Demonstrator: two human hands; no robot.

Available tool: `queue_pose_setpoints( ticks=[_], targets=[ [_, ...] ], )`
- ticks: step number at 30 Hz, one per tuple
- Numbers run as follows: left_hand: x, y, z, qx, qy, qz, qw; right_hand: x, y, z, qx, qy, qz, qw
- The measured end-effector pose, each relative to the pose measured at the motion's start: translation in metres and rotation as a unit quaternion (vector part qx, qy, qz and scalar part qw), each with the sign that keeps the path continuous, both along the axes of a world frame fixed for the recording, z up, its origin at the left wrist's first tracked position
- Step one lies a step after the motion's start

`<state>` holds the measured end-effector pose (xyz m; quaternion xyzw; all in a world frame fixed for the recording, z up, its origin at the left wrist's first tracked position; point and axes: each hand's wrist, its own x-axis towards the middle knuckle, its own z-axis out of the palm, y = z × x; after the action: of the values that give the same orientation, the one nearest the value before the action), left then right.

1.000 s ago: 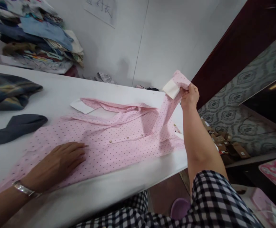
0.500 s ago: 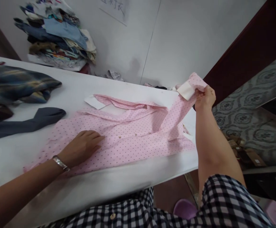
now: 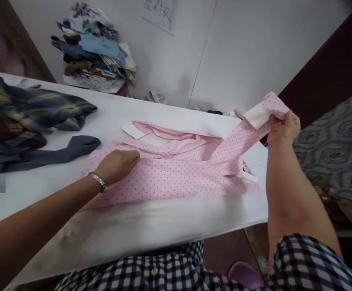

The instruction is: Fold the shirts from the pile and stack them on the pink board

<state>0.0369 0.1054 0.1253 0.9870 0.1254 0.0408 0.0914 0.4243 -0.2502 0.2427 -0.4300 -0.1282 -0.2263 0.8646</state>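
Note:
A pink shirt (image 3: 176, 178) with small dark dots lies spread across the white-covered table, one sleeve stretched toward the right. Raised at the far right, my right hand (image 3: 285, 127) is closed on the sleeve end, by its white cuff (image 3: 257, 116). My left hand (image 3: 118, 165) pinches the shirt's front edge near the left end, its fingertips pressed together on the cloth. The other sleeve, also with a white cuff (image 3: 133, 130), is folded along the shirt's far side. The front buttons are hidden from view.
Left of the shirt lie a plaid garment (image 3: 57, 107) and a dark grey garment (image 3: 48, 158). A tall pile of folded clothes (image 3: 97, 56) stands at the back by the wall. Below the table's near edge (image 3: 230, 222) is a purple basin (image 3: 245, 275).
My left hand has shifted up and closed on the shirt's front edge, where it lay on the cloth before. The buttons no longer show. The view has swung left; my right hand still holds the sleeve.

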Motion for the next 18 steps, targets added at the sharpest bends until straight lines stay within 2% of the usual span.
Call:
queue_pose_setpoints(
  ticks=[3, 7, 11, 14, 16, 18],
  targets=[
    [0.014, 0.001, -0.016, 0.024, 0.077, 0.029, 0.996, 0.0, 0.005, -0.001, -0.006, -0.001, 0.007, 1.0],
    [0.015, 0.003, -0.03, 0.014, 0.083, 0.03, 0.996, -0.002, 0.007, -0.01, -0.052, -0.012, 0.022, 0.998],
    [0.005, 0.006, -0.025, 0.043, 0.034, 0.0, 0.999, -0.004, 0.003, -0.014, -0.083, -0.008, 0.009, 0.996],
    [-0.003, 0.003, -0.021, 0.064, -0.036, -0.043, 0.996, -0.008, 0.0, -0.01, -0.101, -0.014, 0.0, 0.995],
    [-0.006, -0.004, -0.02, 0.037, -0.082, -0.063, 0.994, -0.013, 0.0, -0.004, -0.116, -0.025, 0.0, 0.993],
    [-0.007, -0.015, -0.018, -0.025, -0.118, -0.067, 0.99, -0.024, 0.002, 0.002, -0.134, -0.038, 0.007, 0.99]
  ],
)
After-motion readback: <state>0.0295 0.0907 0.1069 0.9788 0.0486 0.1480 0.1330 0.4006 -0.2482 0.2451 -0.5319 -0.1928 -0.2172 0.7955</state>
